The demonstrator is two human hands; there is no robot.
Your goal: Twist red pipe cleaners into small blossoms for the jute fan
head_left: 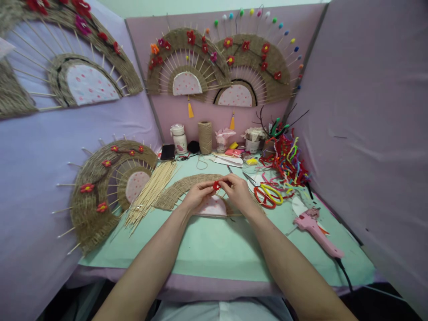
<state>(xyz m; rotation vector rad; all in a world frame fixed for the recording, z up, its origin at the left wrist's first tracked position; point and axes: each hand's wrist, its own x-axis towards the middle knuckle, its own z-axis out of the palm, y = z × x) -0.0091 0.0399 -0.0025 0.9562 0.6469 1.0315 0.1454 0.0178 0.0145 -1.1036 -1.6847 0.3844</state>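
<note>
Between the fingertips of both hands is a small red flower (216, 185) with a pale centre. My left hand (198, 196) pinches it from the left, and my right hand (236, 191) grips its other side. Below and behind them a woven twine fan (174, 192) lies on the table, its pale half-round centre (214, 206) dotted with pink. My hands cover part of the fan. Scissors with red and yellow handles (267, 195) lie just right of my right hand.
A bundle of thin sticks (152, 194) lies left, beside a finished fan (96, 191). On the right rest a pink glue gun (317, 232) with a cord and a heap of fuzzy stems (287, 160). A twine spool (205, 138) and white bottle (179, 139) stand behind.
</note>
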